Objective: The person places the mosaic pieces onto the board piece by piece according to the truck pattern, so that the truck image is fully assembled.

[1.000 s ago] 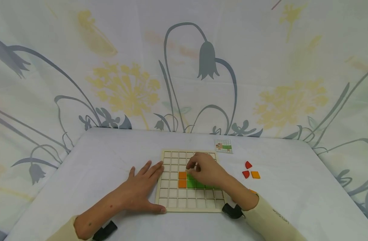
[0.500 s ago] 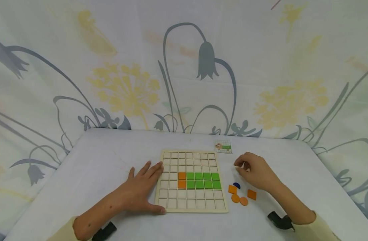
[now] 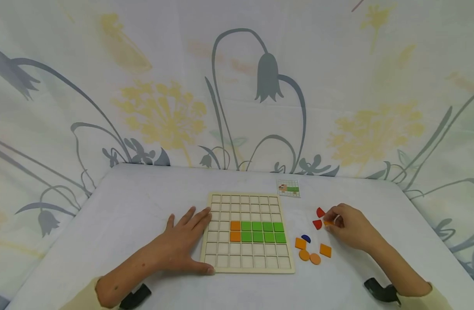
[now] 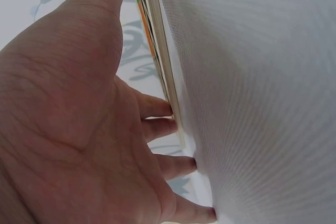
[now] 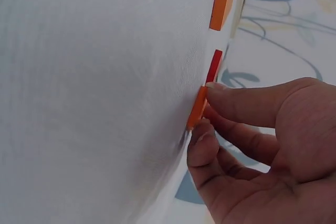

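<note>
My left hand (image 3: 186,243) lies spread on the table, its fingertips and thumb against the left side of a wooden grid board (image 3: 246,261). Two orange square tiles (image 3: 235,236) and two rows of green square tiles (image 3: 257,237) fill cells across the board's middle. To the right of it, my right hand (image 3: 351,226) pinches an orange square tile (image 5: 197,107) between thumb and fingers, low at the cloth. Its fingers partly cover that tile in the head view. Two red quarter-round tiles (image 3: 317,224) lie just left of these fingertips.
Between board and right hand lie a blue half-round tile (image 3: 306,238), two orange squares (image 3: 325,250) and two orange round tiles (image 3: 315,258). A small picture card (image 3: 288,188) sits beyond the board's far right corner. Patterned fabric (image 3: 237,86) hangs behind the white table.
My right hand has moved from over the board to the loose tiles on the right and now pinches an orange square there. The green tiles it covered now show. The left hand stays still.
</note>
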The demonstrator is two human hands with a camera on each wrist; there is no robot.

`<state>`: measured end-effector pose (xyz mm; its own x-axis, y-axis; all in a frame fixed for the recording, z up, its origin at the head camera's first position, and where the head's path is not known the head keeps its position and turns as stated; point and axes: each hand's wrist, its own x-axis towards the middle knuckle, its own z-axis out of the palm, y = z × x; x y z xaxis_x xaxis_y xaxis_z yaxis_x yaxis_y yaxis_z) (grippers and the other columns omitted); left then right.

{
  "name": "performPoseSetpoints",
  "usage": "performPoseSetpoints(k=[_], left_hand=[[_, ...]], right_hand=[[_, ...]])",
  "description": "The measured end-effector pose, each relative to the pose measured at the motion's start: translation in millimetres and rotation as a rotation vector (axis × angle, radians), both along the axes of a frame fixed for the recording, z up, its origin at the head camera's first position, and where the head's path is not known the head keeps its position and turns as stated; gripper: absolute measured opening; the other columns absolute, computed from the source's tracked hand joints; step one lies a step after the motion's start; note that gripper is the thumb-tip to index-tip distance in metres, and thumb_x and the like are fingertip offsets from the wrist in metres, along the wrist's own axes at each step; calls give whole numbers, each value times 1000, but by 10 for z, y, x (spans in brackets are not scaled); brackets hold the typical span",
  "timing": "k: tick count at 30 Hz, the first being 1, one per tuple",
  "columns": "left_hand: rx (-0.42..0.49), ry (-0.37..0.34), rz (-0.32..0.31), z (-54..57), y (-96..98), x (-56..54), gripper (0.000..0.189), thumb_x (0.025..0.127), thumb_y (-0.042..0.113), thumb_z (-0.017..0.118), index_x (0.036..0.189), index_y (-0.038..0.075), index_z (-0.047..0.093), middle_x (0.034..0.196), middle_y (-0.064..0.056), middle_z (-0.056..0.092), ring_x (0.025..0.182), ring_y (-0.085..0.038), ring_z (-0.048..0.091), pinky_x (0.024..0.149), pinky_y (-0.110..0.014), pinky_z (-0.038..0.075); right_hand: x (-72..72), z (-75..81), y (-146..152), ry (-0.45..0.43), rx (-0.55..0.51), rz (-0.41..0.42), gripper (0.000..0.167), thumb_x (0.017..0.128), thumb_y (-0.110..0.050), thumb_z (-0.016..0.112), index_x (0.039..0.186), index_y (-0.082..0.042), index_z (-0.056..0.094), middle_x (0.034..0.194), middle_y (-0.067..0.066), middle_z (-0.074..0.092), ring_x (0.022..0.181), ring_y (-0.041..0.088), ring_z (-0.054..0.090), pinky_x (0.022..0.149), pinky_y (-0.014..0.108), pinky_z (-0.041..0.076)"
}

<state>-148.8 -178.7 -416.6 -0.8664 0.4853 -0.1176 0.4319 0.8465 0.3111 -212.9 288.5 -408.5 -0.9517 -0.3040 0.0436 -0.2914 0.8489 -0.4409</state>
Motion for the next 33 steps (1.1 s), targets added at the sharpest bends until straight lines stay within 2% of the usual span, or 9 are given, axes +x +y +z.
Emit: performPoseSetpoints(k=[4, 9, 15, 20, 24, 28, 33], left_hand=[[0, -5, -1, 1, 5, -12, 132, 75, 89, 71, 169, 9, 26, 178, -6, 16, 162, -44, 11, 109, -89, 14], [-1, -13, -1, 4, 6, -13, 132, 75, 89, 70, 169, 9, 25, 178, -6, 16, 163, -44, 11, 110, -89, 13], [-3, -17, 4, 7, 8, -13, 131, 75, 87, 72, 170, 9, 25, 179, -5, 15, 163, -44, 9, 111, -88, 12], [-3, -26, 3, 11, 6, -15, 131, 75, 87, 72, 170, 9, 24, 179, -5, 14, 163, -44, 8, 111, -88, 12], [-2, -24, 4, 18, 5, -14, 131, 75, 87, 72, 170, 9, 24, 179, -5, 14, 163, -43, 8, 112, -88, 11], [0, -21, 4, 14, 7, -13, 131, 76, 86, 73, 170, 9, 24, 179, -5, 14, 163, -43, 8, 112, -88, 11], [-1, -25, 1, 6, 6, -13, 131, 76, 86, 73, 170, 9, 24, 179, -5, 14, 163, -43, 8, 112, -88, 11]], right_hand=[[9, 37, 13, -65, 25, -33, 14, 93, -9, 80, 101, -4, 69, 97, 5, 65, 83, 20, 56, 71, 29, 52], [23, 49, 5, -110, 22, -43, 16, 94, -10, 80, 96, -7, 64, 89, 2, 63, 80, 19, 56, 68, 28, 51], [42, 71, -60, -82, 17, 10, 18, 90, -8, 83, 96, -7, 66, 86, -1, 61, 78, 17, 54, 66, 26, 49], [71, 153, -166, -72, 28, 18, 15, 91, -6, 82, 93, -9, 67, 82, -2, 58, 78, 17, 52, 65, 25, 47], [99, 248, -373, -46, -34, 51, 12, 93, -1, 77, 96, -8, 68, 85, -2, 62, 78, 17, 54, 66, 26, 49], [113, 325, -683, -15, -110, 117, 12, 95, 2, 73, 97, -9, 70, 90, -2, 65, 80, 15, 57, 70, 27, 52], [47, 313, -1090, 25, -174, 229, 17, 97, 6, 69, 100, -10, 75, 97, -3, 68, 86, 13, 60, 77, 30, 55]])
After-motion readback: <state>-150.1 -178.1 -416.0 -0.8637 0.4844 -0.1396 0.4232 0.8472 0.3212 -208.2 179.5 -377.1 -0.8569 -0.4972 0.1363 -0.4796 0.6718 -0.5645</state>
